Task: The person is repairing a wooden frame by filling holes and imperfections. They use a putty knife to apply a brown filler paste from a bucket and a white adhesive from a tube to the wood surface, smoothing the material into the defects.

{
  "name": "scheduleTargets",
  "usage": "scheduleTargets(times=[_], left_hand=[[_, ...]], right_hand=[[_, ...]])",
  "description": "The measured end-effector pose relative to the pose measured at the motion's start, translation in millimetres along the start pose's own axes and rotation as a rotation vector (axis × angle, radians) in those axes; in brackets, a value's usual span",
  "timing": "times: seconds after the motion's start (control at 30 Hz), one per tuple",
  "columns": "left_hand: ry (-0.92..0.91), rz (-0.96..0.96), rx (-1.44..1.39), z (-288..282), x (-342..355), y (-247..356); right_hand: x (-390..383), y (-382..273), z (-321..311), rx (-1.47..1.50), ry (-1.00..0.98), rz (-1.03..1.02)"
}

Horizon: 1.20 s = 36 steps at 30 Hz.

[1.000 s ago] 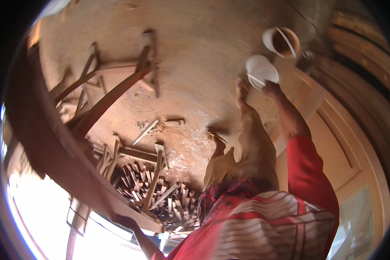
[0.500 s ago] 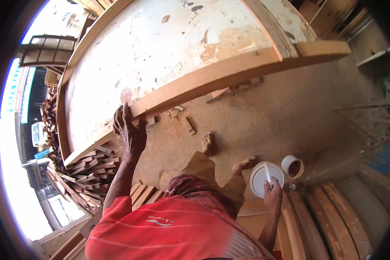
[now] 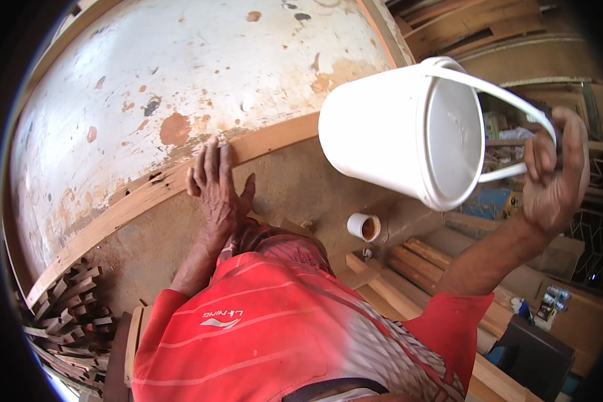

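Head view: the right hand (image 3: 553, 171), at the right edge of the frame, is closed around the thin white handle (image 3: 509, 94) of a white plastic bucket (image 3: 398, 130), fingers curled over the bail. The bucket hangs tipped on its side in the upper right of the frame, its flat bottom facing the camera, well clear of the floor. The left hand (image 3: 214, 184), centre-left, rests flat and open on a long wooden plank (image 3: 147, 194), fingers spread along its top edge, gripping nothing. The plank runs diagonally from lower left up toward centre, leaning on edge against a white stained wall (image 3: 161, 87) with rust-coloured patches that fills the upper left. Below the bucket, near centre, a small white cup (image 3: 364, 226) with brown contents sits on the dusty floor (image 3: 295, 194), well apart from both hands. A stack of short wood pieces (image 3: 67, 315) lies in the lower left. Several longer wooden boards (image 3: 415, 261) lie on the floor right of centre. The person's red shirt (image 3: 281, 335) fills the lower middle of the frame.
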<state>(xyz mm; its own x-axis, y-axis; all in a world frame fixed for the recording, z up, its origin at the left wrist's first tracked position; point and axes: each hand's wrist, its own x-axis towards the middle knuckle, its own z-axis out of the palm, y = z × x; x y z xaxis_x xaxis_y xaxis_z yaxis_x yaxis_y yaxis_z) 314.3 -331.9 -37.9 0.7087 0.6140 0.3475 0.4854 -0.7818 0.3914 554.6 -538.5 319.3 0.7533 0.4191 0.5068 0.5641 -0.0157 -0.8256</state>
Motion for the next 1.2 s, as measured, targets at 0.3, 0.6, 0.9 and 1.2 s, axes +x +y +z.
scheduleTargets(times=[0.3, 0.6, 0.9, 1.2], left_hand=[[-0.026, 0.02, -0.073, -1.4, -8.5, -16.3], [-0.124, 0.018, -0.04, -5.6, 0.3, -1.7], [-0.098, -0.134, 0.059, -14.4, -9.4, 10.3], [0.051, -0.126, 0.19, -8.8, 28.6, 78.5]], right_hand=[[119.6, 83.5, 232.1, -0.418, -0.337, -0.227], [123.2, 167.5, 310.1, -0.467, -0.396, -0.38], [-51.7, 138.4, 125.7, -0.311, -0.271, -0.698], [-319.5, 380.0, -107.6, -0.752, -0.304, 0.751]])
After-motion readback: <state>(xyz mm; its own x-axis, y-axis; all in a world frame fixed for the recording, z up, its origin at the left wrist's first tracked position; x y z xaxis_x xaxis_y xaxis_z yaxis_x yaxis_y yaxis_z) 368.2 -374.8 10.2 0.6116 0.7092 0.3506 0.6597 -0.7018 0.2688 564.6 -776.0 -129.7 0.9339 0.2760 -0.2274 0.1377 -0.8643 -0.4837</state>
